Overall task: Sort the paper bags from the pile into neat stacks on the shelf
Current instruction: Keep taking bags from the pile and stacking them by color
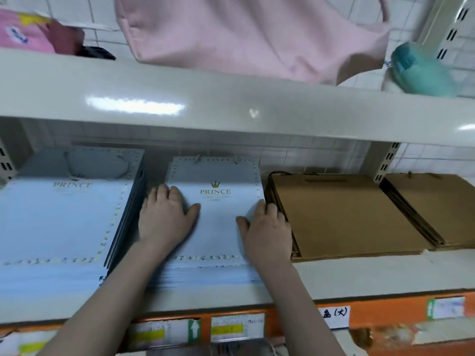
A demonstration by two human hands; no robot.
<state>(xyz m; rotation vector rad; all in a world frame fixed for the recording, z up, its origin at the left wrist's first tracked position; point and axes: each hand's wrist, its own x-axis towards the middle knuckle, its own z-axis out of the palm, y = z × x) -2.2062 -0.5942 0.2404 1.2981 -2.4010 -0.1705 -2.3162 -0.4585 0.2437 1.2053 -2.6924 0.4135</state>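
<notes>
- Shelf [359, 276] carries four flat stacks side by side: large blue stack [59, 222] at the left end, middle blue stack [218, 227], brown stack [341, 214], second brown stack [431, 201] at the right end.
- Both hands are on the middle blue stack, whose top bag reads "PRINCE".
- Left hand [164, 217]: fingers straight, apart, palm flat on the stack's left edge, beside the gap to the large blue stack.
- Right hand [267, 227]: palm on the stack's right edge, thumb laid on the top bag; fingers seem to bend over the edge against the brown stack, though blur makes this uncertain.
- Step in hand, as I judge it: squaring the middle stack.
- To do it well: press inward evenly from both sides, then tap the front edge flush with the shelf's front lip; keep rope handles tucked at the back.
- Risk: a hard sideways push could skew the brown stack it touches.
- Upper shelf [231, 104] holds a pink bag [244, 34].
</notes>
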